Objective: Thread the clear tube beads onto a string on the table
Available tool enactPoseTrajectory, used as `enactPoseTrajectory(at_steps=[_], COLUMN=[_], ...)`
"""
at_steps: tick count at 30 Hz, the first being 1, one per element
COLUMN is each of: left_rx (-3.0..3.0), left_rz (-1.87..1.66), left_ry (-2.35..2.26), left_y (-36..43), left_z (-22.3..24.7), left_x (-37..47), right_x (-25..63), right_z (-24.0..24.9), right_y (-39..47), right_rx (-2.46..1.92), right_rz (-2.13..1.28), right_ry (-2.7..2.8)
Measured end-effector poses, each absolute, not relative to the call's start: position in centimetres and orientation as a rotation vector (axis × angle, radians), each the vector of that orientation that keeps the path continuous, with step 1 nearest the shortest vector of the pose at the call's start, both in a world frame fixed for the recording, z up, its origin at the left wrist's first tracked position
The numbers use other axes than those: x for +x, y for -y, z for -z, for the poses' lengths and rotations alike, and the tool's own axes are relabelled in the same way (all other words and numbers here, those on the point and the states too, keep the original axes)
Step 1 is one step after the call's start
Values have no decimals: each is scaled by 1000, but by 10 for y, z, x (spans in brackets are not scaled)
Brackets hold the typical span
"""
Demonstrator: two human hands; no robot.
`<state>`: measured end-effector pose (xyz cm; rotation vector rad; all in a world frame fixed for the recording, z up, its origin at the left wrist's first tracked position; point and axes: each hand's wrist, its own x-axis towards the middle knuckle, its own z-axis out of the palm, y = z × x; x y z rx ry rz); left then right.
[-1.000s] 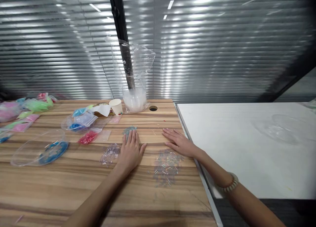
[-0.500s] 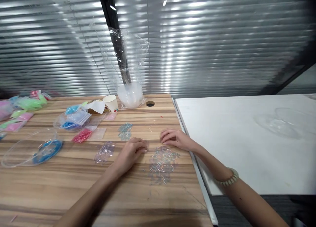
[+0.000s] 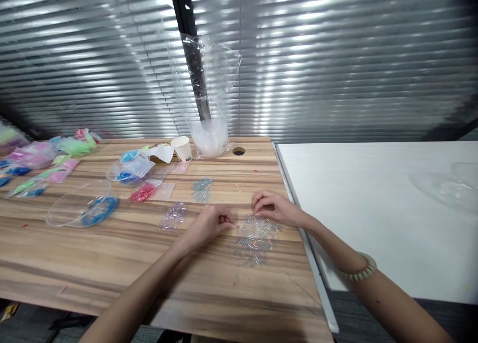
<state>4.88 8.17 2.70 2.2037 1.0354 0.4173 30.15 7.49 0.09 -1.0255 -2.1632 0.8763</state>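
Note:
A mixed pile of small tube beads (image 3: 257, 238) lies spread on the wooden table. My left hand (image 3: 212, 224) is at the pile's left edge, thumb and index finger pressed together; whatever is between them is too small to make out. Over the pile's far edge, my right hand (image 3: 275, 207) has its fingers bent and the thumb and index tips together, touching or nearly touching the beads. What it pinches, if anything, cannot be seen. A purplish bead pile (image 3: 173, 217) lies left of my left hand, and a grey-blue bead pile (image 3: 202, 189) is farther back.
Clear round dishes stand at left, one with blue beads (image 3: 99, 211), another under small bags (image 3: 136, 167). Red beads (image 3: 142, 191), a paper cup (image 3: 181, 149) and a bagged white bowl (image 3: 209, 137) are farther back. A white table (image 3: 354, 183) adjoins at right, past a metal edge.
The view has swung left, so everything appears farther right. My left hand's fingertips have come slightly closer to the mixed pile. My right hand stays at the pile's far edge.

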Motion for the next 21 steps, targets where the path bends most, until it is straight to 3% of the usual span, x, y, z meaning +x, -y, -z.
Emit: enactPoseTrajectory(at_steps=[13,21], left_rx=[2183,2331], left_rz=[-367,-460], left_ry=[-1091,-1349], left_y=[-88,-118], left_z=[-19,-9], left_x=[45,25], right_x=[301,299], right_z=[7,9], right_y=[-77,-76], right_rx=[-1020,-1042], right_rz=[-933,-891], right_ry=[2055,2000])
